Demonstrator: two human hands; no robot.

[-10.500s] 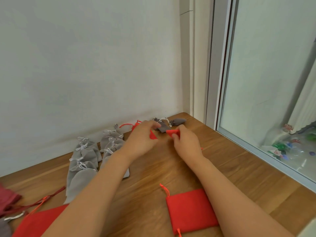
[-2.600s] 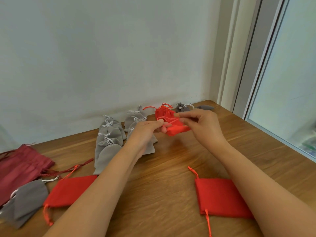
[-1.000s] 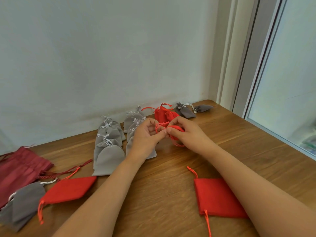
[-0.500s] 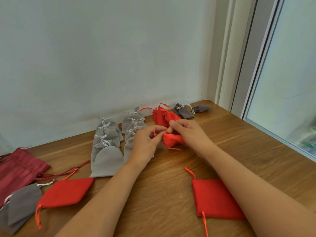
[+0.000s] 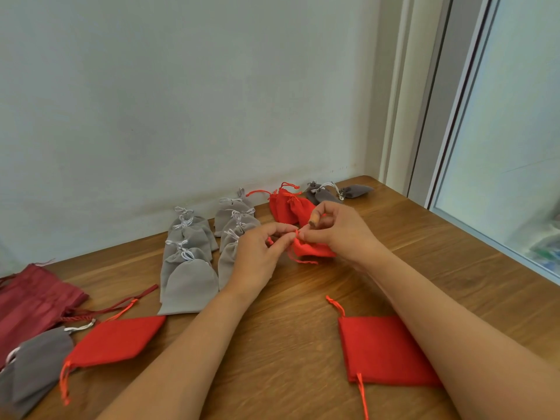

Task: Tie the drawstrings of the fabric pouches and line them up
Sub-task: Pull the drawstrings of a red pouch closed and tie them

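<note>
A small red pouch (image 5: pixel 312 249) lies just above the wooden table (image 5: pixel 424 262), its neck gathered. My left hand (image 5: pixel 257 253) pinches its red drawstring from the left, and my right hand (image 5: pixel 339 231) pinches the cord from the right, fingertips almost meeting. Behind them a row of tied red pouches (image 5: pixel 288 206) leans toward the wall. Two rows of tied light grey pouches (image 5: pixel 189 253) lie to the left. Two flat untied red pouches rest near me, one (image 5: pixel 385 350) under my right forearm and another (image 5: pixel 115 341) at the left.
Dark grey tied pouches (image 5: pixel 325 194) sit at the back right corner. A maroon pouch (image 5: pixel 33 292) and a dark grey pouch (image 5: pixel 33 362) lie at the far left edge. A window frame (image 5: pixel 448 116) borders the table on the right.
The red pouch has come down from mid-air toward the table over the last seconds. Both hands have drawn together at its neck, working the cord.
</note>
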